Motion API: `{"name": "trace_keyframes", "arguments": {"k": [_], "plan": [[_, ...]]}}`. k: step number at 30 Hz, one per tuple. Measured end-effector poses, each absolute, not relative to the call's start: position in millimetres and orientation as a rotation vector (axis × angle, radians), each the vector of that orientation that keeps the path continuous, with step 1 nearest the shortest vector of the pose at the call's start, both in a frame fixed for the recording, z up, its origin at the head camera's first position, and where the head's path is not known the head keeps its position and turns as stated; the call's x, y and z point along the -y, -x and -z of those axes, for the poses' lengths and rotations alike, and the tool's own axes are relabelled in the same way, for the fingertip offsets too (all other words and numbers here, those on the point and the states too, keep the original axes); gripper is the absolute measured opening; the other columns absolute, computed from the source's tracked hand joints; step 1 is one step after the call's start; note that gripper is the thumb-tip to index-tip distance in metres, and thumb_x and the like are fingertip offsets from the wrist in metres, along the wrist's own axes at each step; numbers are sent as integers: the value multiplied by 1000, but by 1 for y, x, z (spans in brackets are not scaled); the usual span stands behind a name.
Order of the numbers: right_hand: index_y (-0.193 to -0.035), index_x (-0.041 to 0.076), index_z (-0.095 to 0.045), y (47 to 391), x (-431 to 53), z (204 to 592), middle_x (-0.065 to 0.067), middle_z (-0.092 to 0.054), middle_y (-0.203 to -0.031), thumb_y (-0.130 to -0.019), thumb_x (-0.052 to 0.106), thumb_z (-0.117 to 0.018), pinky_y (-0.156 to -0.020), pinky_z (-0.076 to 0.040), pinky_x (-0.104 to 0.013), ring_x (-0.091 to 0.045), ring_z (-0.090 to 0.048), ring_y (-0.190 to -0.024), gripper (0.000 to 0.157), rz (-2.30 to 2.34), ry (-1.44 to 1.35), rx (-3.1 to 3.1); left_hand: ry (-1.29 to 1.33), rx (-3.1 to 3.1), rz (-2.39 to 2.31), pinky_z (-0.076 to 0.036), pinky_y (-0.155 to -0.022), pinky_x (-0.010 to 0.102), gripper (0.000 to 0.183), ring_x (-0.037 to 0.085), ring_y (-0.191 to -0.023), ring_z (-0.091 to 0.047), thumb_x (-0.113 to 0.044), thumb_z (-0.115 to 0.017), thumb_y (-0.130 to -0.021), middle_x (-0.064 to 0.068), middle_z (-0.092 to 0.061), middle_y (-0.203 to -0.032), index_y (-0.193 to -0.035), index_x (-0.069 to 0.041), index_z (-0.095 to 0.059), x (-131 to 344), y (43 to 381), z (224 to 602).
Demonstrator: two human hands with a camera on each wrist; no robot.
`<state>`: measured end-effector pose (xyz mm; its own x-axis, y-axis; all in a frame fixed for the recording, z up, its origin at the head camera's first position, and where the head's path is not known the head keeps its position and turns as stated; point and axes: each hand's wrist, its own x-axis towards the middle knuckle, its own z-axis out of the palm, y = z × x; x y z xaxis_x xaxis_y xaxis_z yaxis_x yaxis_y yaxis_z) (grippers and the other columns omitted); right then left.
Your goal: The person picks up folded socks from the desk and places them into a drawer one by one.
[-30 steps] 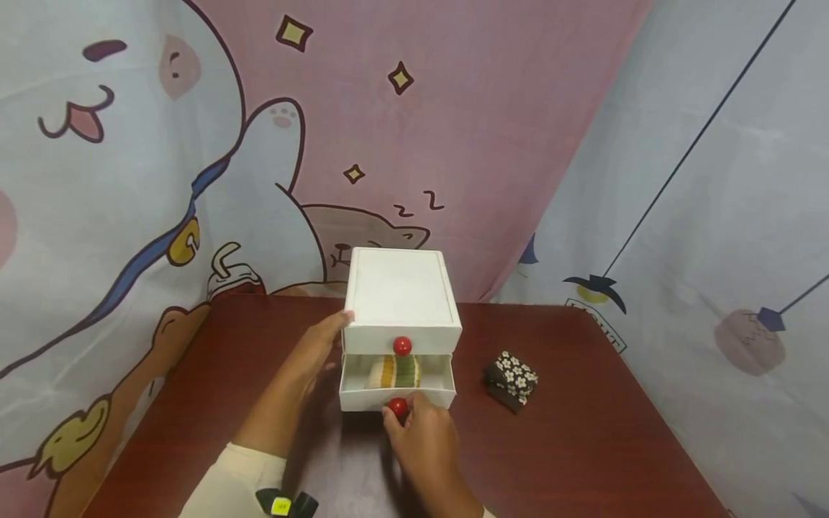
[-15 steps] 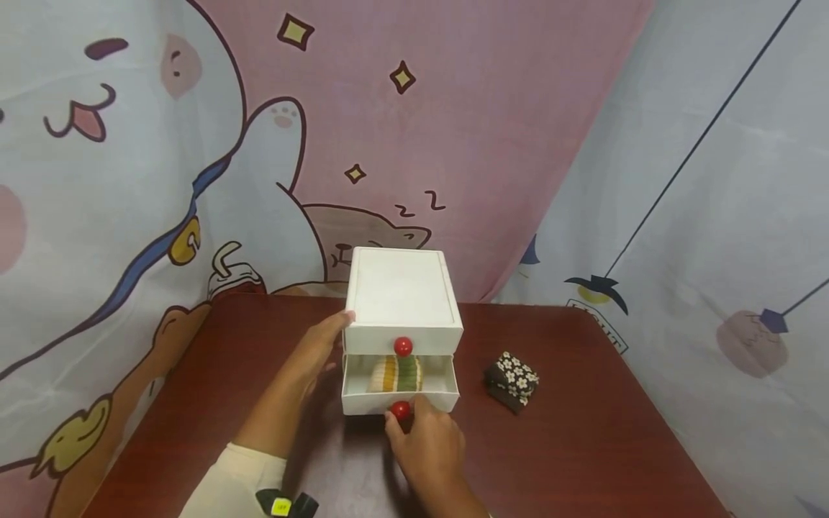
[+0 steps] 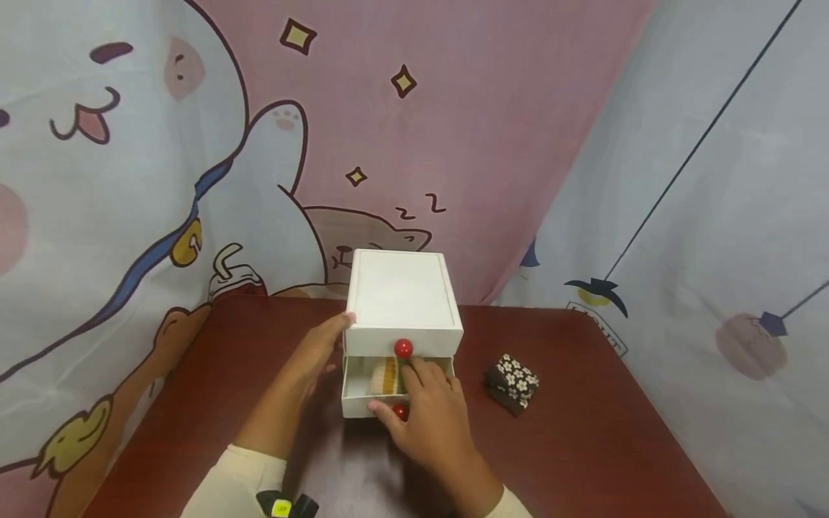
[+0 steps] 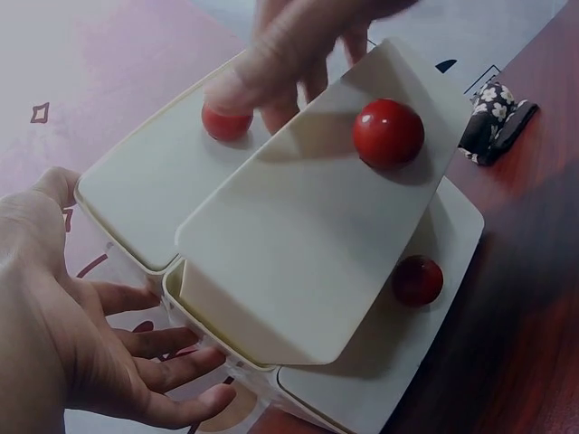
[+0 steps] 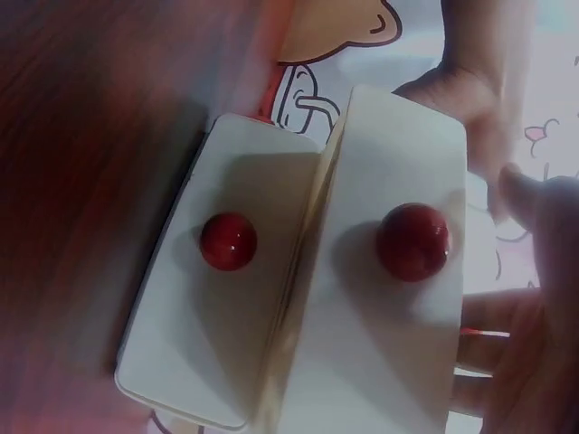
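Observation:
A small white drawer cabinet [image 3: 401, 288] stands on the table, its middle drawer [image 3: 358, 408] pulled out by its front with a red knob [image 4: 388, 134]. Inside lies a soft-looking item [image 3: 386, 377] striped in cream, yellow and green, partly covered by my right hand [image 3: 435, 421]. That hand's fingers reach over the drawer front into the drawer, and its thumb stays outside near the knob; the fingertips are hidden. My left hand [image 3: 319, 352] rests on the cabinet's left side, thumb at the top edge, fingers spread along the side in the left wrist view.
A folded dark item with white flowers [image 3: 513, 383] lies on the reddish-brown table [image 3: 570, 432], right of the cabinet. Closed drawers with red knobs sit above and below the pulled-out one. Behind the table hangs a cartoon-printed cloth [image 3: 492, 144].
My right hand has let go of the drawer's red knob and moved up and over the front into the drawer. The drawer came out slightly further earlier on. My left hand stays put.

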<state>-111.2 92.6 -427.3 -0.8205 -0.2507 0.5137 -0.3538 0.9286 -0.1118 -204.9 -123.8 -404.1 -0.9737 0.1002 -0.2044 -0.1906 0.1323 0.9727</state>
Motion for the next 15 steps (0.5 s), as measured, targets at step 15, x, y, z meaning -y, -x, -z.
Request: {"name": "trace_keyframes", "arguments": {"k": [15], "plan": [[-133, 4, -70, 111, -91, 438, -13, -72, -130, -88, 68, -79, -100, -55, -57, -34, -67, -121, 79, -189, -391, 2516, 80, -2176, -1944, -38, -119, 76, 71, 36, -140, -56, -62, -53, -105, 21, -65, -149, -160, -17, -55, 123, 204, 403]]}}
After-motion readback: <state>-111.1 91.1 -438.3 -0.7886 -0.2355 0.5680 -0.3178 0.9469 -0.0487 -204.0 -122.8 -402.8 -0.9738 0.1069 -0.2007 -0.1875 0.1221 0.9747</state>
